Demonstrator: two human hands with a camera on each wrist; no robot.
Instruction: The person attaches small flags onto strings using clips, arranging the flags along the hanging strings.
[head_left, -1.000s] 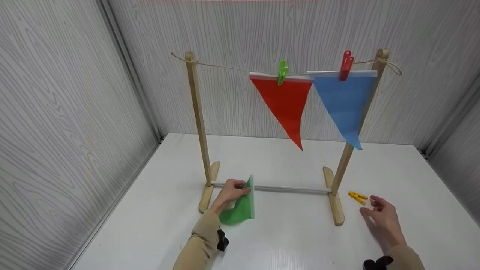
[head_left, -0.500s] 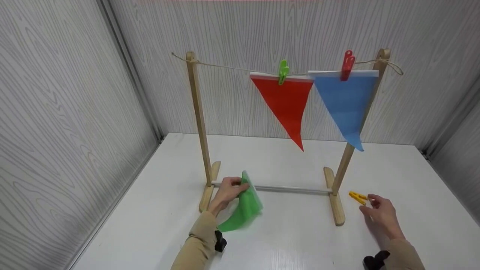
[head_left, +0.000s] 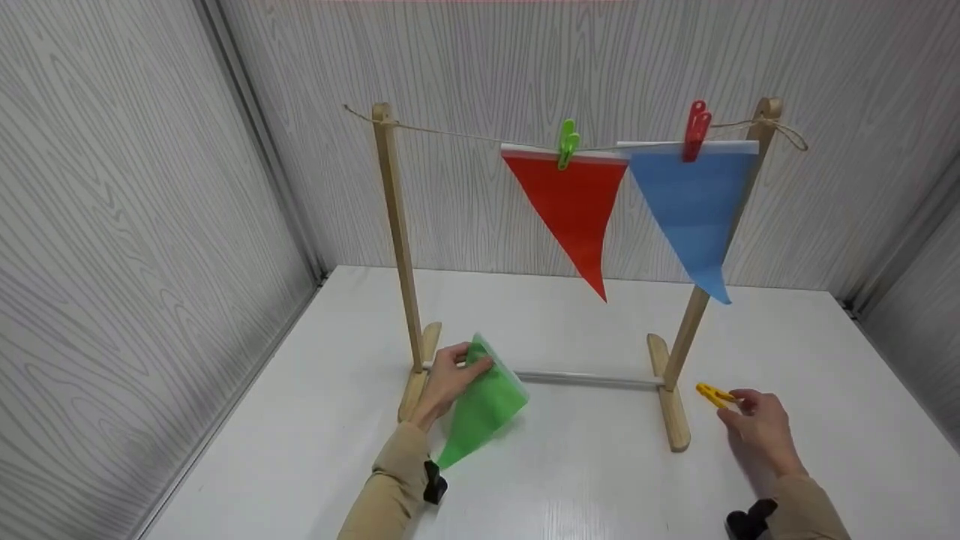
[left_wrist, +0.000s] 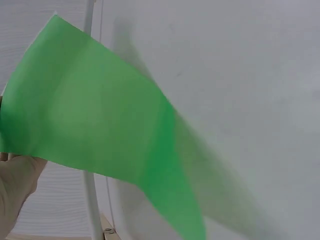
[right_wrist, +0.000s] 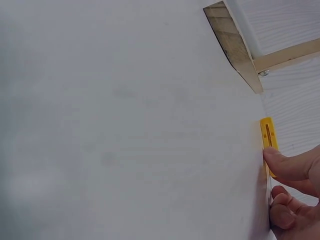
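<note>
In the head view my left hand [head_left: 452, 381] pinches a green triangular pennant [head_left: 487, 401] near its white top edge, and the pennant hangs tilted above the table with its tip toward me. The left wrist view shows the same pennant [left_wrist: 95, 95] spread broad, hiding part of the fingers. At the right, my right hand [head_left: 763, 427] pinches a yellow clothespin [head_left: 712, 394] between thumb and fingers. Seen from the right wrist, the thumb lies over the clothespin [right_wrist: 268, 132], which is low at the table surface.
A wooden stand with a left post [head_left: 397, 240] and right post [head_left: 682, 337] carries a string [head_left: 450, 134]. A green clothespin [head_left: 568, 144] holds a red pennant [head_left: 574, 210] there; a red clothespin [head_left: 696, 131] holds a blue pennant [head_left: 686, 210]. A pale crossbar [head_left: 585, 379] joins the feet.
My left hand has lifted slightly and turned the green pennant, so its face now shows more fully. My right hand has moved a little left and taken hold of the yellow clothespin.
</note>
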